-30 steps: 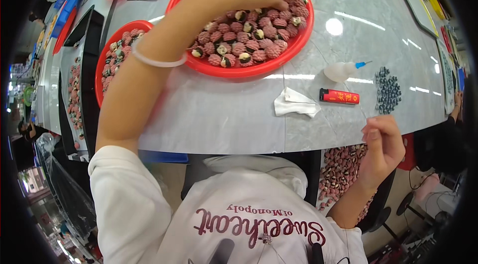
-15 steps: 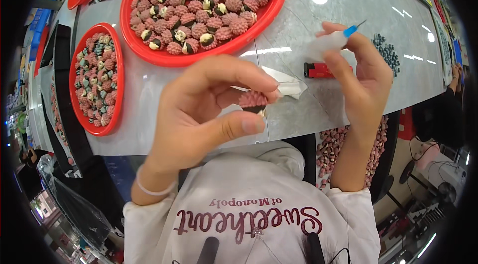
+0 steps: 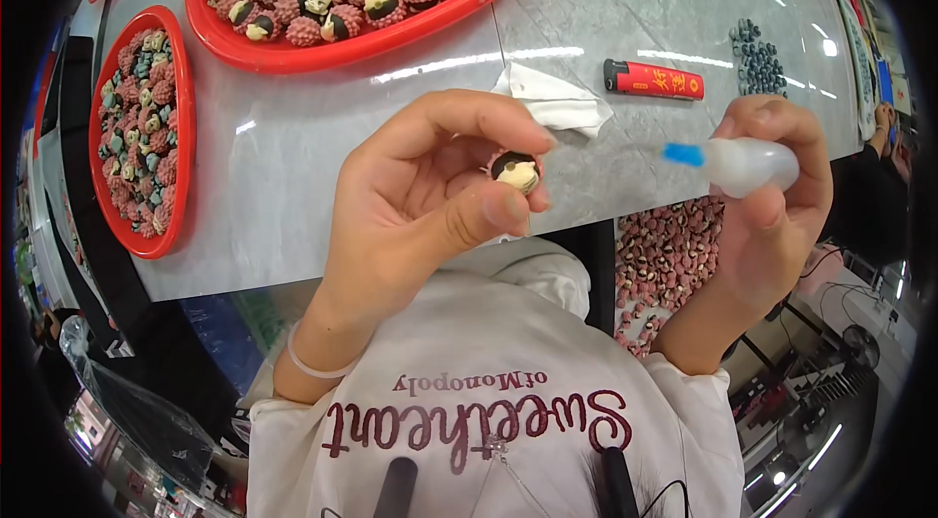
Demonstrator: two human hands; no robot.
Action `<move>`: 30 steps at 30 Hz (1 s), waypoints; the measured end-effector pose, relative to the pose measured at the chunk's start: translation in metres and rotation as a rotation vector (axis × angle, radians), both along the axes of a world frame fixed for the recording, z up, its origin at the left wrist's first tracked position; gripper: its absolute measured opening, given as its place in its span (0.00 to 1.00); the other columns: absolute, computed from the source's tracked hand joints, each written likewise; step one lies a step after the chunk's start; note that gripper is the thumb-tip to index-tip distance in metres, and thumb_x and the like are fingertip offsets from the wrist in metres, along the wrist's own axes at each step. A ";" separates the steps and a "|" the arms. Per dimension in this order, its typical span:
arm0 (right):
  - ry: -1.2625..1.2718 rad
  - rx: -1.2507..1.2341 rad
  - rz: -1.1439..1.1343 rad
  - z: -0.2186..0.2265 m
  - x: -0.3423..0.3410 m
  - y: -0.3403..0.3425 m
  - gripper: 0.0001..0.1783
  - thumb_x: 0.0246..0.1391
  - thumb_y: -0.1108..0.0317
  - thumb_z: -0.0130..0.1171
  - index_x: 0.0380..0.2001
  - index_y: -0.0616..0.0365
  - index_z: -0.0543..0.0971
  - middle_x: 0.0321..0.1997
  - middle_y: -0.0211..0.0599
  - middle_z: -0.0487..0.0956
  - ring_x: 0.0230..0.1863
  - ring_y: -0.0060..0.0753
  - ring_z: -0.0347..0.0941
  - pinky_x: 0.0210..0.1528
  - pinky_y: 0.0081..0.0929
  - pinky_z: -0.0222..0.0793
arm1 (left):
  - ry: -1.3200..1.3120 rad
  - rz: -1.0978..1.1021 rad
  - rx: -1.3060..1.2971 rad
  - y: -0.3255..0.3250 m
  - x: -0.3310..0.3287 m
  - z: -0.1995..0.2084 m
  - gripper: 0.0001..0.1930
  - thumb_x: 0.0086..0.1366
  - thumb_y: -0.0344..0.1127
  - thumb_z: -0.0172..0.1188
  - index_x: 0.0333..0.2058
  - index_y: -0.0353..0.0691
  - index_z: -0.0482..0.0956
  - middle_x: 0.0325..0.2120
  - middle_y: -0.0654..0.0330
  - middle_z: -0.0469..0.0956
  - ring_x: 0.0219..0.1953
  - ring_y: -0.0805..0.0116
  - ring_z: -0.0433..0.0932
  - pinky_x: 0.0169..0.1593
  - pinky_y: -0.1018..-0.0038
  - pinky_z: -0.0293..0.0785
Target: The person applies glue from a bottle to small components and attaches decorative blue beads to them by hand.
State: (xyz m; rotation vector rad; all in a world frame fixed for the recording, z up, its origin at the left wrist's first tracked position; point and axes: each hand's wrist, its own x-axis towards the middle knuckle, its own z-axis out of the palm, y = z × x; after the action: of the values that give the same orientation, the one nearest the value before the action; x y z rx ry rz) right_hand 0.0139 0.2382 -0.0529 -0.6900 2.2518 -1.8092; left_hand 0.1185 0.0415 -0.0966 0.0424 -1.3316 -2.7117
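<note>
2 hands over the worktop's near edge, 1 with a knobbly piece, 1 with a bottle.
Below the near edge of the worktop (image 3: 293, 147), toward its right end, lie many loose pink pieces (image 3: 664, 254). Above that edge, the left hand (image 3: 386, 215) pinches the knobbly pink piece (image 3: 515, 172) between thumb and fingers, its dark band and cream part showing. To its right, the right hand (image 3: 772, 249) grips the translucent bottle (image 3: 757, 166), its blurred blue tip (image 3: 683, 154) aimed at the piece but apart. Beyond lie a white tissue (image 3: 562, 106), a red lighter (image 3: 653, 80) and, near the right edge, dark beads (image 3: 760, 64). Near the left edge stands a small red tray (image 3: 188, 166); farther back, a large red tray (image 3: 322, 61), both filled with pieces.
</note>
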 end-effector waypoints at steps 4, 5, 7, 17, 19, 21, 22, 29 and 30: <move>-0.052 -0.099 0.091 0.003 -0.002 -0.003 0.32 0.37 0.48 0.64 0.38 0.63 0.68 0.34 0.40 0.68 0.36 0.26 0.63 0.39 0.18 0.57 | -0.174 0.020 -0.053 0.004 0.002 0.008 0.20 0.55 0.45 0.57 0.36 0.34 0.66 0.37 0.50 0.69 0.29 0.72 0.72 0.29 0.85 0.69; -0.074 -0.094 0.103 0.005 -0.003 -0.003 0.31 0.38 0.49 0.64 0.39 0.62 0.68 0.34 0.41 0.69 0.38 0.27 0.63 0.42 0.19 0.55 | -0.183 0.028 -0.053 0.004 0.001 0.008 0.19 0.55 0.44 0.57 0.37 0.34 0.66 0.38 0.49 0.70 0.29 0.72 0.72 0.30 0.84 0.70; -0.053 -0.104 0.083 0.006 -0.003 -0.008 0.31 0.39 0.50 0.63 0.39 0.63 0.68 0.34 0.42 0.69 0.38 0.28 0.64 0.41 0.18 0.57 | -0.193 0.035 -0.052 0.006 -0.001 0.005 0.19 0.55 0.43 0.57 0.37 0.34 0.66 0.38 0.48 0.70 0.29 0.72 0.73 0.32 0.83 0.71; 0.010 -0.019 0.094 0.013 -0.004 -0.008 0.30 0.46 0.54 0.58 0.39 0.73 0.66 0.39 0.45 0.68 0.42 0.39 0.71 0.44 0.29 0.69 | -0.092 0.072 -0.089 0.007 -0.001 0.004 0.18 0.54 0.38 0.58 0.38 0.32 0.66 0.35 0.50 0.70 0.33 0.68 0.75 0.34 0.81 0.73; 0.034 -0.034 0.085 0.011 -0.003 -0.011 0.29 0.46 0.55 0.58 0.38 0.73 0.67 0.38 0.46 0.68 0.39 0.39 0.72 0.43 0.30 0.70 | -0.091 0.077 -0.101 0.007 -0.001 0.004 0.18 0.54 0.37 0.58 0.39 0.32 0.66 0.35 0.50 0.70 0.33 0.68 0.75 0.34 0.81 0.73; 0.059 -0.048 0.071 0.011 0.000 -0.018 0.28 0.45 0.55 0.58 0.38 0.73 0.68 0.37 0.46 0.69 0.37 0.38 0.72 0.42 0.30 0.70 | -0.091 0.082 -0.091 0.009 -0.001 0.004 0.18 0.54 0.37 0.59 0.38 0.32 0.66 0.35 0.50 0.70 0.33 0.68 0.75 0.34 0.81 0.73; 0.160 -0.010 0.018 0.013 0.003 -0.026 0.28 0.44 0.56 0.59 0.37 0.73 0.68 0.34 0.46 0.70 0.34 0.36 0.71 0.38 0.28 0.70 | -0.093 0.082 -0.090 0.008 -0.001 0.004 0.18 0.54 0.37 0.59 0.38 0.32 0.66 0.35 0.50 0.70 0.33 0.68 0.75 0.34 0.81 0.73; 0.595 0.036 0.256 0.022 0.000 -0.012 0.26 0.38 0.59 0.62 0.34 0.70 0.69 0.27 0.49 0.72 0.21 0.26 0.62 0.24 0.18 0.57 | -0.066 0.067 -0.163 0.006 0.000 0.002 0.17 0.54 0.36 0.59 0.37 0.31 0.66 0.35 0.50 0.71 0.34 0.70 0.72 0.35 0.82 0.73; 0.634 -0.013 0.325 0.023 -0.001 -0.012 0.25 0.38 0.60 0.62 0.35 0.69 0.69 0.28 0.50 0.73 0.20 0.25 0.60 0.23 0.17 0.54 | -0.066 0.051 -0.156 0.005 0.000 0.002 0.17 0.54 0.36 0.58 0.37 0.31 0.66 0.35 0.50 0.71 0.35 0.70 0.72 0.35 0.82 0.72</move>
State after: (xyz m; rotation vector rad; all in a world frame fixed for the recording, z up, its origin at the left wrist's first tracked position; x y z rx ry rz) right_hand 0.0133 0.2260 -0.0302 -1.7172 2.2660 -1.5938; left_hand 0.1180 0.0466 -0.0945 0.1502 -1.5339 -2.5775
